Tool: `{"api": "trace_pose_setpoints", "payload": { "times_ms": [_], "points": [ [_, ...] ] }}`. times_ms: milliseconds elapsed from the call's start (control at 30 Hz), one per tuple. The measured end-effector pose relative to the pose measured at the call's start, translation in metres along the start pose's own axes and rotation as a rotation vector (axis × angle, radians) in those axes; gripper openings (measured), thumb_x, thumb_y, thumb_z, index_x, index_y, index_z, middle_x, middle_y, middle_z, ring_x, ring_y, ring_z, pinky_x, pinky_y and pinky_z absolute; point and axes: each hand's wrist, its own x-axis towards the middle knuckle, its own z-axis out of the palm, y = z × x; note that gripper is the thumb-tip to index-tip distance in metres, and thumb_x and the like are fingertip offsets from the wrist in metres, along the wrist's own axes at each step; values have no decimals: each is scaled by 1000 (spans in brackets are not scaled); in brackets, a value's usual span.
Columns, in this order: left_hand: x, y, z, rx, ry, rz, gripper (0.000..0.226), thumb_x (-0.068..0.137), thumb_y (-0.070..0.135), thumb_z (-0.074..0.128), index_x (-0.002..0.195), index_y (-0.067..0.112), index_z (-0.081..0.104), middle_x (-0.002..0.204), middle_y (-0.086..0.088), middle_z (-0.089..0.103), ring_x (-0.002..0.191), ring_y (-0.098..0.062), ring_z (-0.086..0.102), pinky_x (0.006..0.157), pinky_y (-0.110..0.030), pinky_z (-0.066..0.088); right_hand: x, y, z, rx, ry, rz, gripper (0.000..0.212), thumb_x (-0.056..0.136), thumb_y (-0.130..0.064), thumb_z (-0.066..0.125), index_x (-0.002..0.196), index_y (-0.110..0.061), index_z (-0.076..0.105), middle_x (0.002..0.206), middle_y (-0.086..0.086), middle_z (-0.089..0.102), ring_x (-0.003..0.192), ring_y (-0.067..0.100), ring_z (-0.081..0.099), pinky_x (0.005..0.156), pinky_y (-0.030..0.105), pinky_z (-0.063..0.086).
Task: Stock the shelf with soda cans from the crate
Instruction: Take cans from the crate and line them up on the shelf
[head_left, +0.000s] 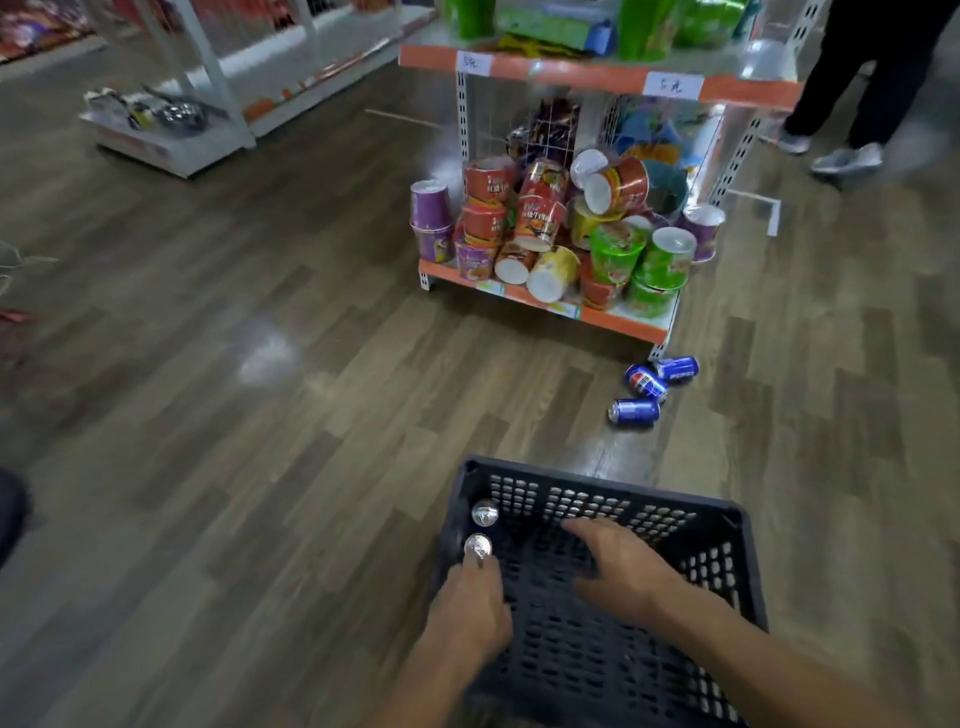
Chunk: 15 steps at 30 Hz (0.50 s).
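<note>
A dark plastic crate (737, 525) sits on the floor in front of me. Two soda cans stand upright in its left corner, showing silver tops: a far can (484, 512) and a near can (478, 546). My left hand (470, 608) is in the crate with its fingers at the near can; whether it grips the can is unclear. My right hand (621, 569) hovers over the crate's middle, fingers spread, holding nothing. Three blue soda cans (647, 383) lie on their sides on the floor by the shelf's corner. The shelf (618, 319) has an orange edge.
The shelf's bottom tier is piled with instant noodle cups (550, 228); green packets fill the tier above. A person's legs (857, 98) stand at the far right. A low white shelf unit (208, 124) stands at the far left. Wooden floor lies between.
</note>
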Motion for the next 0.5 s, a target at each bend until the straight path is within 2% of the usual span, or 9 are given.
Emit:
{"api": "trace_pose_setpoints", "payload": {
  "times_ms": [233,367,500],
  "points": [
    [110,-21,85,184,16,29,50,100,24,49,144,6,34,148,-14,32,133,-31,37,108,-39,40,112,48,80,-57,38,-43,70,88,-20,62,152,-19,33,145,4,43,135,19,43,110,26,37],
    [162,-27,119,411,33,57,53,100,23,52,145,2,32,143,-18,36,134,-32,34,110,-41,33,177,71,123,-103,41,-87,69,84,-16,62,148,-21,38,138,4,47,129,21,48,106,31,43],
    [202,-38,145,480,20,-11,64,100,24,54,150,1,23,154,-22,25,143,-37,25,113,-43,30,229,80,152,-98,58,-133,64,83,-9,60,144,-17,42,137,6,48,130,23,48,106,29,41]
  ]
}}
